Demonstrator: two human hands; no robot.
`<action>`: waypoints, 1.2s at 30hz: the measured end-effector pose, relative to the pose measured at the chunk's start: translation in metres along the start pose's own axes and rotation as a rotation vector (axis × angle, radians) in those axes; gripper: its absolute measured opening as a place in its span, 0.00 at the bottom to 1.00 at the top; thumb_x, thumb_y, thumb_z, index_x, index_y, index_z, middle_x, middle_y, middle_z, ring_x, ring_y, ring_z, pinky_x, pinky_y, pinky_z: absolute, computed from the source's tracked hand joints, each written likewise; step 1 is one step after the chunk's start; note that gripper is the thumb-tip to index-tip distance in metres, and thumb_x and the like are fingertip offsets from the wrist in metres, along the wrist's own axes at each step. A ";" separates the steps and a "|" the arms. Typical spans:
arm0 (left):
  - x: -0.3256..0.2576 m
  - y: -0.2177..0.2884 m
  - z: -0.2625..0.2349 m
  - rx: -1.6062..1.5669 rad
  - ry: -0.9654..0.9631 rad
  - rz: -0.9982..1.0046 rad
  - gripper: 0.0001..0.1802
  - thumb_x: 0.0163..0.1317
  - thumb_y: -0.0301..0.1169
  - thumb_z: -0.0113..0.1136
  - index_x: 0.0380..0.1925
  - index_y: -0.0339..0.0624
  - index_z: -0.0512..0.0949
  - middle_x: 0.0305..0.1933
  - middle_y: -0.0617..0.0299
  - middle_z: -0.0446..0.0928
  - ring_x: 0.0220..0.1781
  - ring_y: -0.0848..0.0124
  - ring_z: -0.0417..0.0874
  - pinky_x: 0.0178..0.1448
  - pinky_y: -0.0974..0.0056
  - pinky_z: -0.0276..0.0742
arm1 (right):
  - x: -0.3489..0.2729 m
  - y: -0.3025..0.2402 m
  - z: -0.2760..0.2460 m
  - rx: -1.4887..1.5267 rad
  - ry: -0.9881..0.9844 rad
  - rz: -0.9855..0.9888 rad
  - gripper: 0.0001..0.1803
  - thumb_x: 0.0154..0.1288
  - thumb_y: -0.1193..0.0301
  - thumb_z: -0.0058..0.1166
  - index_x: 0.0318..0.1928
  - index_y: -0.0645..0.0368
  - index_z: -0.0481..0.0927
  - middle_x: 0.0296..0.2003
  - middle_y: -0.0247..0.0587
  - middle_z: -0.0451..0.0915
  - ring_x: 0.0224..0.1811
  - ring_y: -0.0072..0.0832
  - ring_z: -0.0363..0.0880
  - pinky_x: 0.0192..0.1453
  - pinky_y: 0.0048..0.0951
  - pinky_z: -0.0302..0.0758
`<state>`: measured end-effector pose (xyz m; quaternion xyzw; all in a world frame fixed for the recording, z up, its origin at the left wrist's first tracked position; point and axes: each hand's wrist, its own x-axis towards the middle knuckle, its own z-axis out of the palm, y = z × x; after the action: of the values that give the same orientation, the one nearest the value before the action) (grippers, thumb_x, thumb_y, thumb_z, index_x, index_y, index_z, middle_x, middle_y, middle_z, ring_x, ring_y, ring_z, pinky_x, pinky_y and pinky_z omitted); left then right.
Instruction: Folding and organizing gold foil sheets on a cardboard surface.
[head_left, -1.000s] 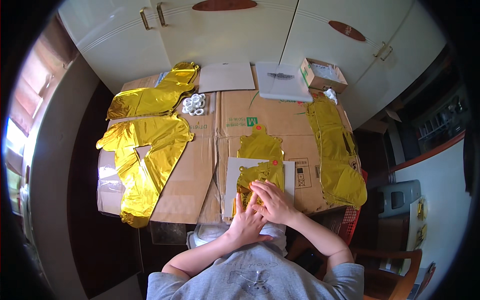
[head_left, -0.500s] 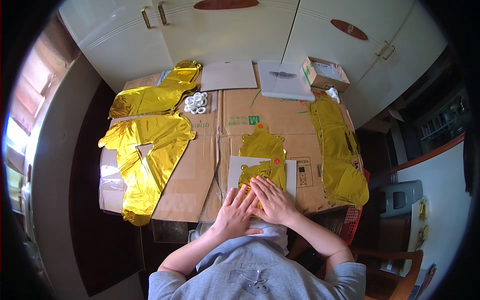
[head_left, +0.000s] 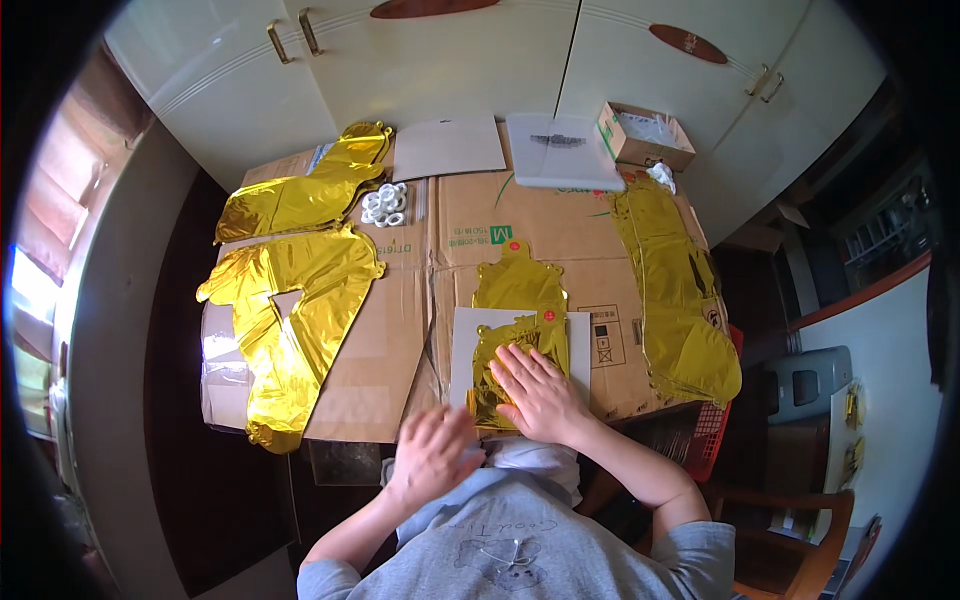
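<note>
My right hand (head_left: 543, 396) lies flat, fingers outstretched, on a folded gold foil balloon (head_left: 488, 362) near the front edge. Beneath that balloon is a white board (head_left: 461, 352), and the foil runs on past its far edge, with small red round marks. My left hand (head_left: 432, 452) is raised off the foil at the cardboard's front edge; its fingers look bent but are smeared by motion. On the left, two flat gold foil balloons (head_left: 318, 330) (head_left: 290, 200) lie spread out. A stack of gold foil balloons (head_left: 672, 300) rests along the right side.
Flattened cardboard (head_left: 385, 345) covers the work surface. Toward the back are white rings (head_left: 384, 205), a grey-white board (head_left: 448, 150), a translucent plastic sheet (head_left: 562, 160) and an open carton (head_left: 677, 158). White cabinets (head_left: 480, 65) stand behind. A wooden chair (head_left: 835, 520) is at right.
My left hand has lifted off the gold foil balloon and moved left and toward me. My right hand stays flat on the foil. The whole view has shifted slightly.
</note>
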<state>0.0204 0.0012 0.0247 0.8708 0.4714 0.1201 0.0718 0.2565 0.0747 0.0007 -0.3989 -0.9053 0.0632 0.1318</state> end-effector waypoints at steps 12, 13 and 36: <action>0.004 0.001 0.013 0.160 -0.058 0.053 0.41 0.61 0.60 0.53 0.64 0.41 0.69 0.70 0.59 0.66 0.70 0.68 0.66 0.68 0.53 0.62 | 0.001 0.000 -0.003 0.017 -0.007 -0.003 0.36 0.67 0.52 0.49 0.69 0.61 0.63 0.70 0.52 0.60 0.74 0.44 0.57 0.76 0.47 0.51; 0.006 -0.001 0.014 0.173 -0.058 0.045 0.41 0.61 0.61 0.52 0.64 0.41 0.69 0.71 0.59 0.66 0.71 0.68 0.66 0.68 0.53 0.62 | 0.000 0.000 -0.003 0.013 -0.007 -0.005 0.36 0.67 0.52 0.49 0.69 0.61 0.63 0.70 0.52 0.60 0.74 0.44 0.57 0.76 0.47 0.51; 0.027 0.034 0.025 -0.157 -0.062 0.100 0.41 0.60 0.57 0.57 0.59 0.29 0.69 0.69 0.43 0.64 0.73 0.49 0.62 0.76 0.49 0.55 | -0.002 0.001 0.008 -0.011 -0.073 -0.015 0.33 0.68 0.54 0.47 0.72 0.40 0.61 0.74 0.42 0.54 0.77 0.46 0.47 0.75 0.67 0.38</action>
<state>0.0685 0.0053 0.0127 0.8882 0.4140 0.1331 0.1483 0.2563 0.0732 -0.0073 -0.3902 -0.9128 0.0717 0.0968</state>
